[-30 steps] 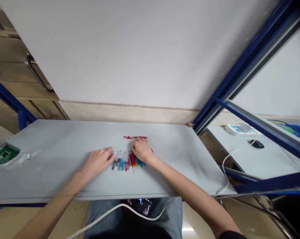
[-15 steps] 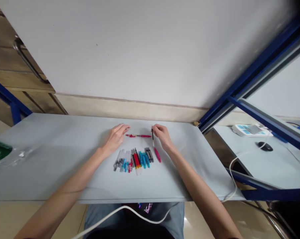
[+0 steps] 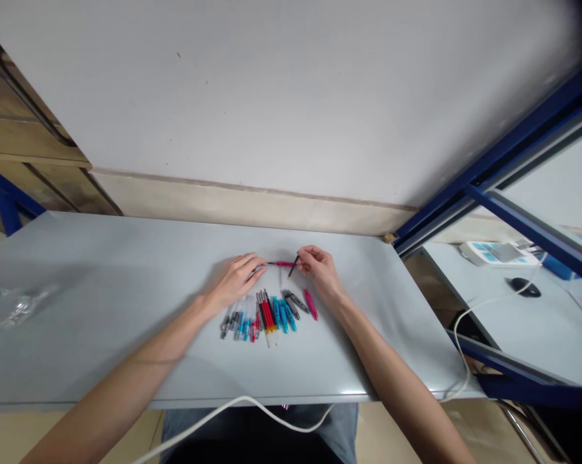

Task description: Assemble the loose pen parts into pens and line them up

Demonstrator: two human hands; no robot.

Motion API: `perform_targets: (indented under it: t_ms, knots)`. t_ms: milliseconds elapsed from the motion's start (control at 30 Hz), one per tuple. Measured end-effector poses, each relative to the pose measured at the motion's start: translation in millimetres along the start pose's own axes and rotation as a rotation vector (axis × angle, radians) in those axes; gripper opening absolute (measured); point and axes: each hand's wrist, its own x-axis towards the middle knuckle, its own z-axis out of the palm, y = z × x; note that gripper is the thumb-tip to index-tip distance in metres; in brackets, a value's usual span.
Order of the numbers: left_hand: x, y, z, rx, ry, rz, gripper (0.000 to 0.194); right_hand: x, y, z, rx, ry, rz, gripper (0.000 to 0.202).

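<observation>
A heap of pen parts (image 3: 264, 312) in red, blue, grey and clear plastic lies mid-table on the grey table (image 3: 126, 277). A loose pink piece (image 3: 310, 303) lies at its right side. My left hand (image 3: 235, 281) grips one end of a pink pen barrel (image 3: 281, 263) just behind the heap. My right hand (image 3: 320, 269) pinches a thin black refill (image 3: 293, 265), its tip at the barrel's right end.
A white wall rises behind the table. A blue metal frame (image 3: 488, 167) stands at the right, with a second table beyond it carrying a white device (image 3: 494, 252) and a black mouse (image 3: 523, 286). A white cable (image 3: 232, 407) runs along the front edge. A plastic bottle (image 3: 0, 303) lies far left.
Both hands left the heap and moved back. My left hand took the pink barrel off the table; my right hand picked up the black refill and brought it to the barrel's end.
</observation>
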Motion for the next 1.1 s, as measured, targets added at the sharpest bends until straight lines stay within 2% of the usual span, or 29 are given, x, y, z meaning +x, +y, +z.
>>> perform_targets:
  t_ms: [167, 400, 700, 900, 1100]
  knots:
    - [-3.1, 2.3, 0.9, -0.067, 0.009, -0.029, 0.019, -3.3, -0.8, -2.4, 0.030, 0.002, -0.038, 0.023]
    - [-4.0, 3.6, 0.4, -0.072, 0.003, -0.090, 0.014, -1.5, 5.7, -2.9, -0.031, 0.067, -0.085, 0.020]
    - [-5.2, -4.7, 5.8, -0.055, -0.003, -0.042, 0.012, 1.1, 7.1, -3.0, -0.125, 0.082, -0.138, 0.021]
    - [-3.8, -4.2, 4.5, -0.059, 0.006, 0.006, 0.016, 0.3, 8.3, -1.0, -0.111, 0.073, -0.137, 0.021]
    - [-3.2, -3.8, 2.9, -0.165, 0.058, -0.061, 0.023, -4.4, 0.3, 1.2, -0.120, 0.075, -0.146, 0.022]
